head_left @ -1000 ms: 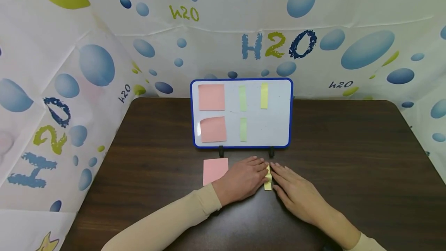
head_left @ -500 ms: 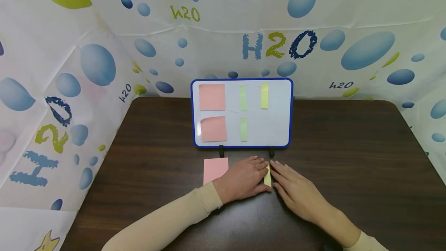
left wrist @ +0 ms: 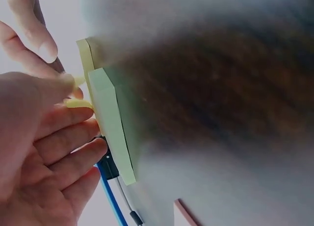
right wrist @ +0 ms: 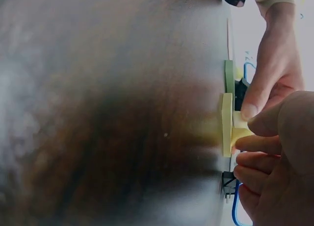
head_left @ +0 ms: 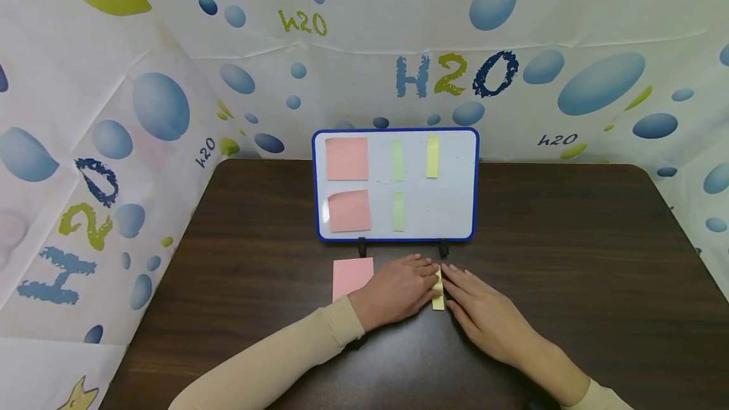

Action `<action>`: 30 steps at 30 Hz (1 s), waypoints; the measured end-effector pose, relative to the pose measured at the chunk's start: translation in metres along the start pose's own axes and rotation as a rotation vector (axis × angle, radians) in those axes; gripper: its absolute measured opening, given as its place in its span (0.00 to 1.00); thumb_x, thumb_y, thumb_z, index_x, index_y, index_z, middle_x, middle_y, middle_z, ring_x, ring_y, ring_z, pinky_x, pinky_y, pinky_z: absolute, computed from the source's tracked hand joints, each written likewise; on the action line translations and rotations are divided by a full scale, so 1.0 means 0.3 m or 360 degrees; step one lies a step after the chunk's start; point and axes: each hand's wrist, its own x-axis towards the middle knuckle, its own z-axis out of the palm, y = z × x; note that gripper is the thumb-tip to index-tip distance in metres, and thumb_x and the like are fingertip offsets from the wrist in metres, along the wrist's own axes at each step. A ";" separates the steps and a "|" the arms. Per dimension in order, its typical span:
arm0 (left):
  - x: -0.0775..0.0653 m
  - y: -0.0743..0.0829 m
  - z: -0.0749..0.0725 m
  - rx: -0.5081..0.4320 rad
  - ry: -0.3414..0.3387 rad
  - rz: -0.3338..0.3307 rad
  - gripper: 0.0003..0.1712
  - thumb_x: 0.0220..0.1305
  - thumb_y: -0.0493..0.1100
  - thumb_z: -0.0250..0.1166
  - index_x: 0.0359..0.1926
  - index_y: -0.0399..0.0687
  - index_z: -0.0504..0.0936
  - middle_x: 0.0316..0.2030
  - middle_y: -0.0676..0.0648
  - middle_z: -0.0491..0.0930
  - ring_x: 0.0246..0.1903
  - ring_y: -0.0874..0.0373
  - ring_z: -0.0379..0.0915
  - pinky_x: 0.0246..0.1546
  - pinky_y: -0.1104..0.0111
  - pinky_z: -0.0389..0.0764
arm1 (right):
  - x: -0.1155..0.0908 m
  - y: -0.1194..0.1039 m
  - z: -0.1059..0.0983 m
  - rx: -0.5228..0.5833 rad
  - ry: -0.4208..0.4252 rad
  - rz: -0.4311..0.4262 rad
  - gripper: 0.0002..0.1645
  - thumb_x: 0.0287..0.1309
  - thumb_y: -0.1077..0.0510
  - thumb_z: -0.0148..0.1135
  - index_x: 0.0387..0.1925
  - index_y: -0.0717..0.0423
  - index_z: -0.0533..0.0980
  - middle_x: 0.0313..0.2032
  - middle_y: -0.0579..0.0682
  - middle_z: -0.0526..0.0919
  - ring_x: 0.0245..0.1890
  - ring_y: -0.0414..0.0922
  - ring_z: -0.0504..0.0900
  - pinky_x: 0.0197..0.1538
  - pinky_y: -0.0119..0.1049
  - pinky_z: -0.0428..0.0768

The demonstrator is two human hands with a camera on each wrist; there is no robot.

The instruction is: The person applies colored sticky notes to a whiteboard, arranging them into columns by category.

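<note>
In the head view, my left hand [head_left: 398, 290] lies over the left side of a narrow yellow sticky-note pad [head_left: 437, 299]. Its top sheet bends up, and my left thumb and index finger pinch at this lifted sheet [left wrist: 77, 104] in the left wrist view. Straight fingers of my right hand [head_left: 492, 318] rest along the pad's right edge; how firmly they touch is hidden. A narrow green pad [left wrist: 110, 118] stands beside the yellow one, covered by my left hand from above. A pink square pad [head_left: 352, 278] lies partly under my left wrist.
Behind the hands stands a blue-framed whiteboard [head_left: 438, 214] on black feet [head_left: 444, 248]. It bears two pink notes [head_left: 347, 159], two green strips [head_left: 397, 160] and one yellow strip [head_left: 432, 157]. The dark wooden table [head_left: 569, 239] meets a printed curtain [head_left: 364, 18] at the back.
Half a second ago my left thumb stretched out by the yellow pad's near end; now it is drawn back in and that end shows, with the sheet bent. My right hand stays nearly still.
</note>
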 end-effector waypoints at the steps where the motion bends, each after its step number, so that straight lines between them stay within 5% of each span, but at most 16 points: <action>1: -0.001 0.000 -0.001 -0.0020 -0.0005 -0.0004 0.24 0.77 0.59 0.55 0.59 0.51 0.84 0.62 0.50 0.82 0.65 0.58 0.76 0.73 0.64 0.71 | 0.001 -0.001 0.000 -0.0001 0.0001 -0.0004 0.28 0.71 0.54 0.60 0.69 0.60 0.73 0.74 0.55 0.69 0.73 0.53 0.70 0.73 0.53 0.71; 8: 0.001 -0.005 0.009 -0.0073 -0.0032 -0.0005 0.36 0.72 0.67 0.57 0.66 0.46 0.79 0.64 0.48 0.80 0.66 0.57 0.75 0.73 0.64 0.70 | 0.007 -0.006 0.000 -0.0005 -0.0001 -0.0014 0.30 0.70 0.56 0.62 0.70 0.61 0.71 0.74 0.55 0.69 0.74 0.53 0.69 0.72 0.53 0.72; 16: 0.008 -0.003 0.018 0.0051 0.0034 0.0009 0.18 0.76 0.51 0.58 0.58 0.51 0.85 0.61 0.51 0.83 0.63 0.60 0.78 0.72 0.65 0.72 | -0.001 -0.012 -0.004 -0.0007 -0.0038 0.0020 0.30 0.70 0.55 0.61 0.69 0.62 0.71 0.74 0.56 0.68 0.73 0.53 0.70 0.73 0.52 0.72; 23: 0.013 0.003 0.018 -0.0008 0.0032 -0.0042 0.16 0.77 0.47 0.56 0.56 0.50 0.85 0.60 0.50 0.83 0.63 0.60 0.78 0.71 0.66 0.72 | -0.024 -0.043 -0.017 0.0029 -0.0072 0.0090 0.30 0.70 0.54 0.61 0.69 0.62 0.71 0.72 0.57 0.71 0.72 0.54 0.72 0.72 0.52 0.73; 30: 0.016 0.001 0.018 -0.0028 0.0070 -0.0035 0.15 0.78 0.47 0.56 0.53 0.50 0.86 0.58 0.50 0.85 0.61 0.60 0.80 0.70 0.66 0.74 | -0.036 -0.068 -0.016 -0.0086 -0.0070 0.0002 0.27 0.70 0.54 0.62 0.66 0.62 0.75 0.69 0.57 0.75 0.69 0.52 0.75 0.70 0.50 0.76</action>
